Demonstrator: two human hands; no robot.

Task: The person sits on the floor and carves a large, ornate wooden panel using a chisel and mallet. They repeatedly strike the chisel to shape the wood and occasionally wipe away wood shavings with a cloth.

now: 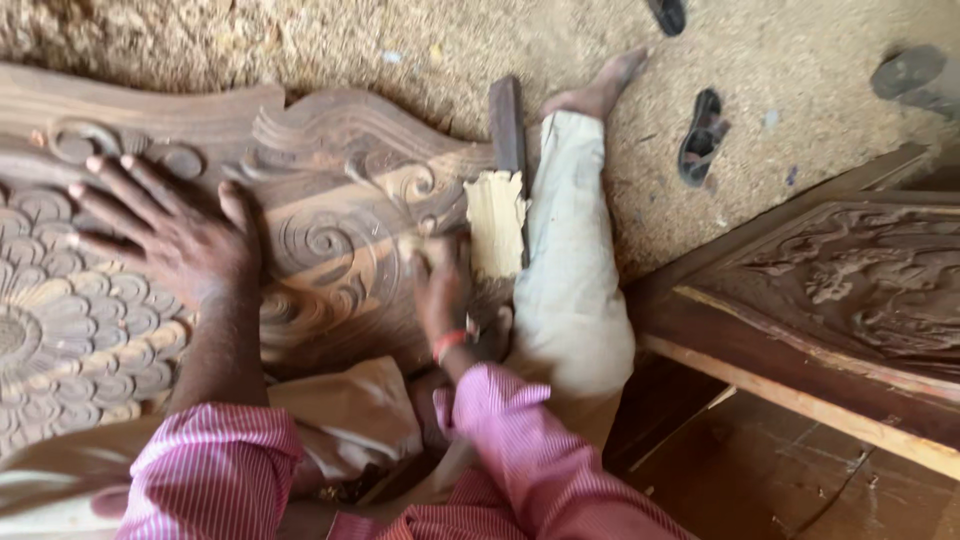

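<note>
**Hands on a Carved Panel**

Flat on the dusty floor (420,40) a large carved wooden panel (330,200) is laid, its surface cut with scrolls, spirals and a wide flower of petals at the left. The left hand (165,235) is pressed palm-down on the panel, just beside the flower, with the fingers spread apart and the thumb held out to the side. Nothing is gripped by it.

The right hand (440,285) is set against the scroll carving near the panel's right end. Its fingers are drawn together and bent over something small and pale, but the picture is blurred there, so it cannot be told what is clamped, or whether anything is. An orange band is worn at that wrist. Just beyond the hand a pale sheet of sandpaper (495,220) is seen lying at the panel's edge, and a narrow dark wooden strip (508,120) is placed above it.

Pink striped sleeves are worn on both arms. A bent leg in light trousers (570,270) is stretched beside the panel, with the bare foot resting on the floor.

To the right, a second carved board (850,290) is propped on a frame. Sandals (703,135) are left on the floor well apart from the hands.
</note>
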